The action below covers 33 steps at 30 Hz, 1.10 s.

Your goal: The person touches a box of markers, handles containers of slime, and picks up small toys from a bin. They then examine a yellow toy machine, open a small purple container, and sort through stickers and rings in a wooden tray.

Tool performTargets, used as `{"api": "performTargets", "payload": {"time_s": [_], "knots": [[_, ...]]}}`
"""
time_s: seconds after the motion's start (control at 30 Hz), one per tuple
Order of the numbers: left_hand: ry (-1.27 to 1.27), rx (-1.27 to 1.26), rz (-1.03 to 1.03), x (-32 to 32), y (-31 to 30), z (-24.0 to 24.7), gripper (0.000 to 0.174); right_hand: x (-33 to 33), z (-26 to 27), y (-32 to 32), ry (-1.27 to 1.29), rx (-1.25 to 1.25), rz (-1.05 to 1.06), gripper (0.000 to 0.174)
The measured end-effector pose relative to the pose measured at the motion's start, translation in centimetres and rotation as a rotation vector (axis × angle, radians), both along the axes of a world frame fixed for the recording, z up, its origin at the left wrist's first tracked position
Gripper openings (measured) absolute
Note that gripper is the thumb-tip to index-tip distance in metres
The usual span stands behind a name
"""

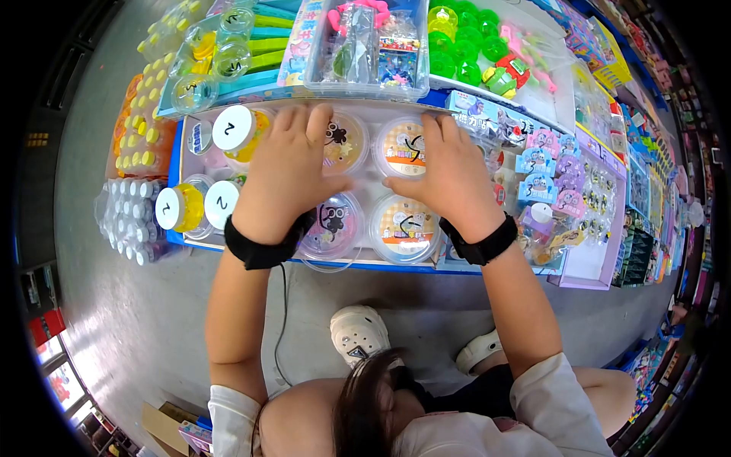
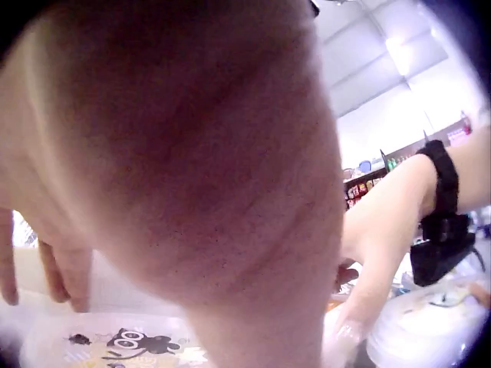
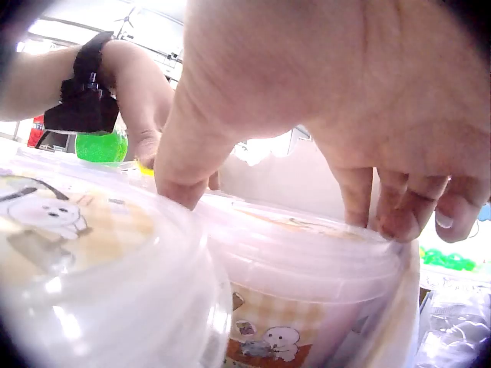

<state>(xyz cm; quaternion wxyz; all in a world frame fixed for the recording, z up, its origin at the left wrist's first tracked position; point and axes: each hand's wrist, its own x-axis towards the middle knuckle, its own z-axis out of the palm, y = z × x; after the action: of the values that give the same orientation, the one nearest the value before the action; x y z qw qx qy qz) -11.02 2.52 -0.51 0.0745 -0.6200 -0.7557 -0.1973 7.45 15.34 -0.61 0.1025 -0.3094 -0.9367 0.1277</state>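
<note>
Four round clear tubs with printed lids stand in a shallow box. My left hand (image 1: 293, 164) lies over the left side of the upper-left tub (image 1: 346, 145), fingers pointing away, thumb near its lower edge. In the left wrist view the fingers (image 2: 70, 276) hang fairly straight beyond the lid (image 2: 146, 345); contact is hidden. My right hand (image 1: 461, 175) spans the upper-right tub (image 1: 400, 145). In the right wrist view its thumb and bent fingers (image 3: 399, 218) lie at opposite sides of the lid (image 3: 299, 222). Nearer me are a pink-lidded tub (image 1: 333, 228) and an orange-labelled tub (image 1: 403, 228).
White-capped jars (image 1: 169, 208) stand left in the box. Bottle packs (image 1: 137, 217) lie farther left. Beyond are a clear bin (image 1: 415, 87) and green toys (image 1: 468, 46); small packaged toys (image 1: 537, 186) lie right. A cable (image 1: 284, 327) hangs below the box.
</note>
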Motion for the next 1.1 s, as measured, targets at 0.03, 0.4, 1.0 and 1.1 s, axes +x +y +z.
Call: {"api": "performTargets", "payload": {"time_s": [0.03, 0.4, 1.0, 1.1], "knots": [[0.016, 0.002, 0.073, 0.7, 0.2, 0.2, 0.073, 0.0, 0.1, 0.0, -0.003, -0.002, -0.003, 0.082], [-0.102, -0.029, -0.099, -0.8, 0.2, 0.0, 0.076, 0.1, 0.0, 0.0, 0.019, -0.001, 0.010, 0.085], [-0.102, -0.201, -0.074, -0.5, 0.6, 0.1, 0.065, 0.1, 0.0, -0.1, 0.020, 0.012, 0.002, 0.083], [-0.106, -0.229, -0.048, 0.1, 0.7, 0.4, 0.064, 0.0, -0.2, -0.2, 0.032, 0.023, 0.000, 0.083]]}}
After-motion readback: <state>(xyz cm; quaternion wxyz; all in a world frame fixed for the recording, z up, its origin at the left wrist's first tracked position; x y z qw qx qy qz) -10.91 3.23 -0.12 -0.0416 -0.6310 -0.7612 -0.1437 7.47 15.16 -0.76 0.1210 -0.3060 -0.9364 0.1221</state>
